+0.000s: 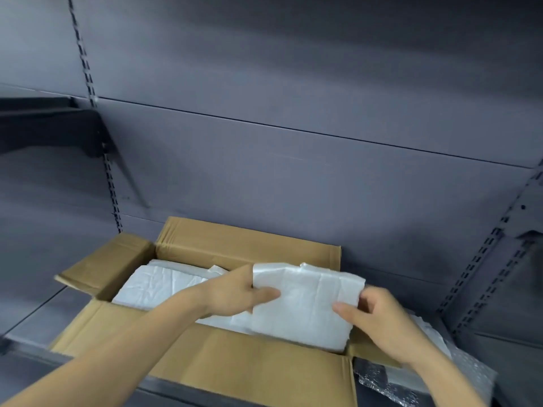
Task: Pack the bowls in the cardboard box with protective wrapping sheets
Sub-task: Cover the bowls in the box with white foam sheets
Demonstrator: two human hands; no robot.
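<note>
A: What lies nearest?

B: The near flap of the cardboard box (249,368), folded out flat toward the person. The box sits open on a grey shelf (32,318), and bubble wrap (470,374) lies just beside it on the right.

A: And the hands?

B: Both grip a white, creased, folded wrapping sheet (305,304) over the right part of the box. The left hand (235,292) pinches its left edge, thumb on top and fingers behind. The right hand (379,321) pinches the right edge, thumb on the near face, fingers curled.

A: Inside the box?

B: More white crumpled sheets (155,286) fill the left and far part. Any bowls are hidden under them.

A: Beyond?

B: The far flap stands upright against the grey back panel (293,171) of the shelving.
</note>
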